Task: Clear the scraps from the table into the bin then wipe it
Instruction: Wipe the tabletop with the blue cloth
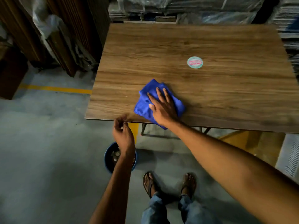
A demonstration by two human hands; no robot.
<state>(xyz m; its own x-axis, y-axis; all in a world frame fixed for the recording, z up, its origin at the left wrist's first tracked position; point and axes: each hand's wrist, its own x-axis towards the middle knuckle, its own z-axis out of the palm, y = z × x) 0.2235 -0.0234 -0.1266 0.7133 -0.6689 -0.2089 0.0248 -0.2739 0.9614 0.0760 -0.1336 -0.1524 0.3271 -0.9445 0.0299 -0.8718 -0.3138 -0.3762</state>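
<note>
Your wood table (210,88) stands on a concrete floor (40,143) among wrapped stacks (186,7). Your right hand (163,109) lies flat on the cloth (143,107); your left hand (123,135) curls above the bin (107,156), grip unclear.

Storage clutter is crowding a grey concrete floor (40,143).
Dark wooden panels (19,29) are leaning at the far left, with clear plastic sheeting (47,25) hanging over them. Plastic-wrapped stacks (186,8) are sitting along the back, and piled sheets (289,29) are rising at the right edge. A yellow line (55,88) is running across the floor. A round pale sticker (195,62) with pink print is showing right of centre. Two feet in brown sandals (149,183) are standing below, under blue jeans (155,209).
</note>
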